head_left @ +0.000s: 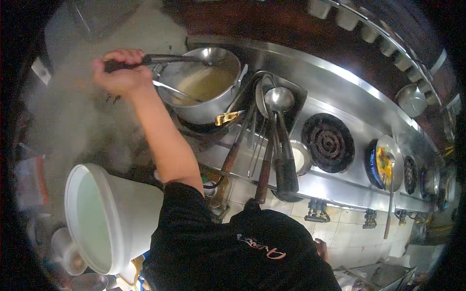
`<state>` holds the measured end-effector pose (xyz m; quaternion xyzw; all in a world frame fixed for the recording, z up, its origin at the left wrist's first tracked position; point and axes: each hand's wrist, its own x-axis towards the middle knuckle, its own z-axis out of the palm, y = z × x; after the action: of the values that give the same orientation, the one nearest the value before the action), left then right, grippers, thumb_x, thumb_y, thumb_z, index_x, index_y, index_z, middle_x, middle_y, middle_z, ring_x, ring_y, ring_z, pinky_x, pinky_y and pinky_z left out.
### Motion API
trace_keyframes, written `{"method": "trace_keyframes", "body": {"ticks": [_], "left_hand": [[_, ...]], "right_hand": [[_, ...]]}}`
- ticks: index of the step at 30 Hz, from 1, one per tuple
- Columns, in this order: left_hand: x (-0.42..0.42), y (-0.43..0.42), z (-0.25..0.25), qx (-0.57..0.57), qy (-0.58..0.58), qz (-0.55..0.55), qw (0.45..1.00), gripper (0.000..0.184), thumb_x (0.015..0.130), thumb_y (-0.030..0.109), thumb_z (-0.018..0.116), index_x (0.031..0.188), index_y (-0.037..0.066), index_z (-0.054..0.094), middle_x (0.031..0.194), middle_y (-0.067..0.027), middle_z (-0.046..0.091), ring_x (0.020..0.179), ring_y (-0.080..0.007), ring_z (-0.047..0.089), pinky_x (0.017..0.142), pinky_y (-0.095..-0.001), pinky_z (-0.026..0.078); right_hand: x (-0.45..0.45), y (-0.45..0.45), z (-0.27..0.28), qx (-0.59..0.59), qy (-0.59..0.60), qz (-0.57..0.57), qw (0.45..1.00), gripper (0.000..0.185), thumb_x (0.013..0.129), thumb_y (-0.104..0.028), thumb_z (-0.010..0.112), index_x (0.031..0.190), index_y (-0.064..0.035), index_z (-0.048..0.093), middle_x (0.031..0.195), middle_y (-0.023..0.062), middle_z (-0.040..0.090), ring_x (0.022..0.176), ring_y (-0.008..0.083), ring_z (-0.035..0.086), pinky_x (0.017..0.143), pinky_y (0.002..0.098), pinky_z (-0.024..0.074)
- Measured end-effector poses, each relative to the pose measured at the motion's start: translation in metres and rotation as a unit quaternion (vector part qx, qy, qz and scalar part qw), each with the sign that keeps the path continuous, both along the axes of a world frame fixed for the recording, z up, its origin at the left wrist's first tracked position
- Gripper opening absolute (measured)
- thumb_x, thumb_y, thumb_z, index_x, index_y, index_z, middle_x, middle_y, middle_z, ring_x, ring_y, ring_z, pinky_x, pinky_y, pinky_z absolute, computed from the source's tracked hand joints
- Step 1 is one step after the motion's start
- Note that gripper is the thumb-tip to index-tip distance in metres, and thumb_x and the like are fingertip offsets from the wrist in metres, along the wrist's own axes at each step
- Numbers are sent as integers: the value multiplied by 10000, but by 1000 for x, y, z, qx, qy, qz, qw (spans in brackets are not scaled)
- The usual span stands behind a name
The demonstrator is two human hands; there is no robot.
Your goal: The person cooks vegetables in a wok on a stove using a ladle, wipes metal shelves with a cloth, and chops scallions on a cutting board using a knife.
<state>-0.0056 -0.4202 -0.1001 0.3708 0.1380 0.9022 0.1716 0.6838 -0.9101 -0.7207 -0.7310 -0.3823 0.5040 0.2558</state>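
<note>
My left hand (124, 72) is closed round the dark handle of a long-handled utensil (170, 58), whose far end reaches over a large metal pot (201, 114). The kind of utensil cannot be made out. A cloudy yellowish liquid (206, 82) fills part of the pot, and a thin metal rod (177, 91) slants into it from near my wrist. Low beside my black shirt, only part of my right hand (321, 248) shows; its fingers are too small and dark to read.
Several ladles (280, 99) with long handles rest in a metal container right of the pot. Beyond are a black burner (328, 142) and a pan with yellow food (385, 165) over a blue flame. A white bucket (138, 206) stands at lower left. Steam hangs at left.
</note>
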Motion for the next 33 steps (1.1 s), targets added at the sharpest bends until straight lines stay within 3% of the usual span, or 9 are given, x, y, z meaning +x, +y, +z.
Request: {"method": "trace_keyframes", "body": {"ticks": [2, 6, 9, 10, 17, 24, 26, 32, 33], "left_hand": [[-7, 24, -28, -46, -17, 16, 999, 372, 810, 380, 386, 545, 119, 404, 484, -27, 369, 409, -169, 310, 430, -328, 276], [-17, 63, -87, -93, 3, -6, 996, 349, 830, 357, 421, 578, 116, 407, 483, -25, 368, 417, -151, 330, 418, -296, 278], [-24, 77, -111, -136, -14, -2, 991, 374, 846, 281, 405, 550, 55, 380, 482, -52, 367, 409, -150, 355, 412, -290, 311], [-24, 79, -114, -139, -14, -3, 990, 376, 846, 283, 406, 550, 52, 381, 483, -52, 367, 405, -151, 355, 405, -291, 308], [-22, 86, -126, -132, 15, -26, 991, 395, 846, 314, 426, 555, 50, 385, 483, -49, 369, 394, -151, 354, 392, -290, 302], [-30, 91, -142, -99, 11, -82, 992, 403, 842, 338, 436, 553, 64, 379, 489, -42, 369, 400, -142, 343, 407, -293, 300], [-36, 88, -150, -100, -17, -80, 992, 402, 833, 355, 438, 552, 73, 383, 491, -39, 370, 413, -142, 345, 425, -291, 298], [-50, 44, -136, -17, -68, -54, 996, 433, 797, 440, 415, 546, 88, 405, 489, -44, 376, 431, -170, 345, 464, -317, 302], [-50, 36, -130, -8, -85, -53, 995, 442, 789, 456, 409, 545, 88, 410, 487, -47, 378, 429, -178, 343, 469, -326, 306]], "right_hand": [[-7, -3, -1, -194, 56, -163, 966, 396, 758, -87, 650, 1131, -26, 532, 971, 154, 625, 735, 246, 627, 572, 381, 536], [-31, -34, 64, -52, 123, -122, 983, 400, 804, -150, 607, 1170, -60, 473, 944, 121, 623, 659, 234, 597, 520, 392, 498], [-34, -11, 83, -238, 154, -212, 935, 386, 829, -279, 557, 1149, -76, 488, 960, 102, 611, 686, 228, 590, 539, 356, 484], [-38, -6, 92, -239, 139, -216, 936, 378, 828, -288, 555, 1136, -77, 497, 943, 97, 609, 673, 224, 589, 531, 353, 482], [-93, 53, 172, -137, -24, -125, 982, 347, 823, -347, 542, 1048, -83, 557, 831, 61, 596, 584, 201, 583, 469, 331, 463], [-95, 51, 168, -159, 43, -182, 969, 309, 806, -317, 549, 1009, -85, 559, 787, 46, 583, 564, 199, 573, 463, 304, 448], [-90, 48, 163, -190, 128, -215, 949, 275, 795, -324, 544, 943, -92, 555, 751, 22, 556, 508, 184, 514, 437, 290, 412], [-65, 48, 150, -123, 103, -9, 987, 198, 783, -328, 497, 713, -144, 474, 696, -33, 444, 464, 141, 355, 383, 294, 285], [-62, 45, 144, -118, 102, -22, 988, 199, 786, -321, 486, 692, -147, 467, 696, -36, 441, 459, 138, 341, 377, 297, 277]]}}
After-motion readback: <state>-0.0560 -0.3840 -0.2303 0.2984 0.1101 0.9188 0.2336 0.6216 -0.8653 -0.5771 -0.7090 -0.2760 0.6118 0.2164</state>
